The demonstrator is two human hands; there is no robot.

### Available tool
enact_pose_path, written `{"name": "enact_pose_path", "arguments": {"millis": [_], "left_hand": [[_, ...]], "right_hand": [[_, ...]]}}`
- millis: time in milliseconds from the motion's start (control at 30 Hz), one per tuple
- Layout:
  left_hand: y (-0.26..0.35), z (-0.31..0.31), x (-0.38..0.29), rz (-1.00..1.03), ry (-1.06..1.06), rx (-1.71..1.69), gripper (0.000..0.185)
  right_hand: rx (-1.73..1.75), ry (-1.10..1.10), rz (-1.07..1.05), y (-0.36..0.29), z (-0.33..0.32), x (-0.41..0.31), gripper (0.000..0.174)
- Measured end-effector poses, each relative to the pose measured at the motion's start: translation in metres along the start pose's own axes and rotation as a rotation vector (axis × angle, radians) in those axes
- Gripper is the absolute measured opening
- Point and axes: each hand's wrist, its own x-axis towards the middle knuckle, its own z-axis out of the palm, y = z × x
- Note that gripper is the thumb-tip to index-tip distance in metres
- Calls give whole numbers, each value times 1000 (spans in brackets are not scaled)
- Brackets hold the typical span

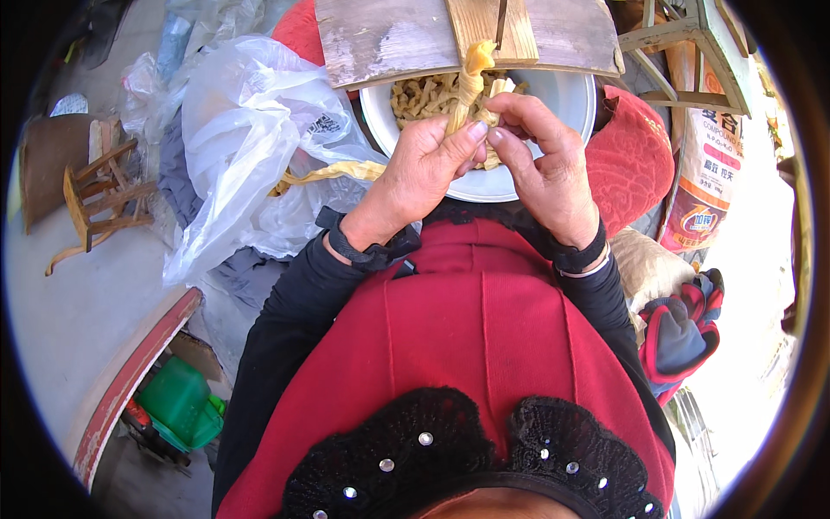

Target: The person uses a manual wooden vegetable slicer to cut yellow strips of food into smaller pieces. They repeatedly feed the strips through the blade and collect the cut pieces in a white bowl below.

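Observation:
My left hand (425, 165) grips a yellowish, twisted strip (471, 81), whose knotted upper end stands up above the fingers. My right hand (548, 162) pinches a folded part of yellowish strip (494, 117) between thumb and fingertips, close beside the left thumb. Both hands are above a white basin (476, 188) that holds many small tan, knotted pieces (425, 97). A longer strip (343, 170) trails left from behind my left wrist into a thin white plastic bag (253, 123). The exact material of the strips cannot be told.
A weathered wooden board (389, 39) with a lighter block and an upright metal piece lies over the basin's far side. Red cloth (629, 162) and a printed sack (703, 175) are at right. A small wooden stool (107, 194) and a green container (181, 402) are at left.

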Motion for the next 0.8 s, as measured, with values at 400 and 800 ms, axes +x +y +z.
{"name": "enact_pose_path", "arguments": {"millis": [400,800], "left_hand": [[-6,-14,14,-481,-439,-716,39],[8,-24,12,-214,-198,-149,25]], "right_hand": [[-391,44,-300,13,4,9,26],[637,195,347,27,2,-9,36]]}}
